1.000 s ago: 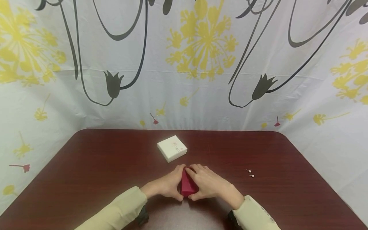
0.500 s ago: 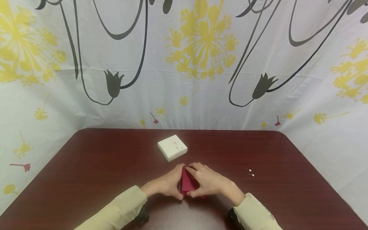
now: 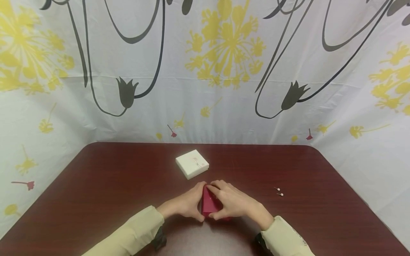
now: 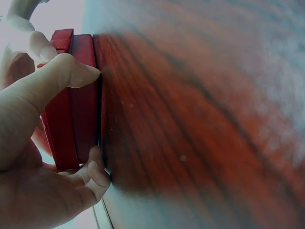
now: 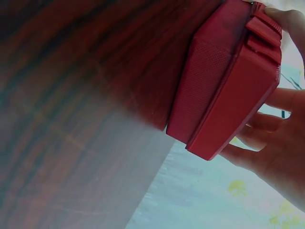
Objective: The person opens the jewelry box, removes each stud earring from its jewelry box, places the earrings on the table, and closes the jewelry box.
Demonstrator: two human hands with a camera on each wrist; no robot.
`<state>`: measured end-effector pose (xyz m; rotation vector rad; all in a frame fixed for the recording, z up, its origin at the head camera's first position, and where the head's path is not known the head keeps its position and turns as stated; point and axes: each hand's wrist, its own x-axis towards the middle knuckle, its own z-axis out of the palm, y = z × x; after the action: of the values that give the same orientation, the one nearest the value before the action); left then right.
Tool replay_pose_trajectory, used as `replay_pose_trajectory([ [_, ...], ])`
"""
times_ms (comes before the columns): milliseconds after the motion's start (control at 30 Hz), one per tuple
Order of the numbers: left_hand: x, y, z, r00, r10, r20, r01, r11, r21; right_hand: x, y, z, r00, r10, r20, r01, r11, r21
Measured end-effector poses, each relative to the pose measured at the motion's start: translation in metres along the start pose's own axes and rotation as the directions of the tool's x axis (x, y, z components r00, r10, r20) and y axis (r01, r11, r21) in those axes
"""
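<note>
A small red gift box (image 3: 209, 205) sits on the table between both hands. My left hand (image 3: 191, 202) grips its left side, with the thumb at the near end and the fingers at the far end. From the other side my right hand (image 3: 235, 201) holds the box, its thumb at the near edge and its fingers curled over the far part. The lid (image 5: 238, 102) carries a ribbon bow (image 5: 265, 33) and lies over the base in the right wrist view. In the left wrist view, the left thumb and fingers reach down to the base (image 4: 86, 102).
A white square box (image 3: 192, 164) with a small printed design lies farther back on the dark red table (image 3: 128, 177). Two pearl-headed pins or stud earrings (image 3: 280, 195) lie to the right. Behind the table hangs a flowered curtain (image 3: 205, 124).
My right hand has shifted slightly, its thumb moving up along the near edge, and more red shows beneath it. The left hand stays in place on the box.
</note>
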<state>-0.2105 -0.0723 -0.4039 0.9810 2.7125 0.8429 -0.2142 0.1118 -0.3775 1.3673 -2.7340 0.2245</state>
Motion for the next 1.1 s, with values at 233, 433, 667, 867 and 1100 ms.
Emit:
replay_pose_trajectory([
  [233,0.001,-0.002,0.001,1.0,0.016,0.005,-0.016,1.0,-0.006,-0.003,0.002,-0.002,0.999,0.039,0.022,-0.039,0.999,0.005],
  [433,0.001,-0.002,0.001,1.0,0.003,0.013,-0.003,1.0,-0.022,-0.008,0.003,-0.003,0.998,0.047,0.036,-0.047,0.999,-0.016],
  [667,0.002,-0.002,0.002,1.0,0.002,0.011,-0.002,0.999,-0.033,-0.01,0.004,-0.003,0.999,0.039,0.02,-0.039,0.999,-0.018],
  [867,0.001,-0.001,0.001,1.0,0.016,0.002,-0.016,0.999,-0.035,-0.011,0.005,-0.002,0.999,0.042,0.019,-0.042,0.999,-0.013],
  [1100,0.001,0.0,0.0,1.0,0.015,0.007,-0.015,0.999,-0.038,-0.015,0.006,-0.005,0.998,0.054,0.023,-0.054,0.999,-0.007],
])
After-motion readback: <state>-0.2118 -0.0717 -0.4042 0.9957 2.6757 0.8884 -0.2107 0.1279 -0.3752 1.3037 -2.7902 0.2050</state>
